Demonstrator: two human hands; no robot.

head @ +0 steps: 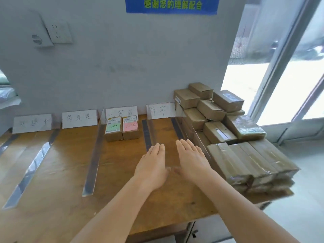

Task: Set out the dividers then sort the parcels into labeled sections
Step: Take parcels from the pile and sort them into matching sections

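Head view looks down on a big brown wooden counter (57, 172) against a grey wall (108, 58), with bright glass doors (289, 76) off to its right. On the counter's right end sits a large heap of brown parcels (228, 130), many wrapped in clear tape. Clear plastic dividers (93, 158) lie in strips across the counter. Both hands rest near the heap, flat with fingers straight and close together, holding nothing: the left hand (151, 165) and the right hand (192, 158), which is closer to the heap. Two small parcels stand left of the heap, one with a green label (113, 126), one with a pink label (130, 127). White cards (79, 118) with handwriting line the wall. A blue sign (172, 5) hangs above.
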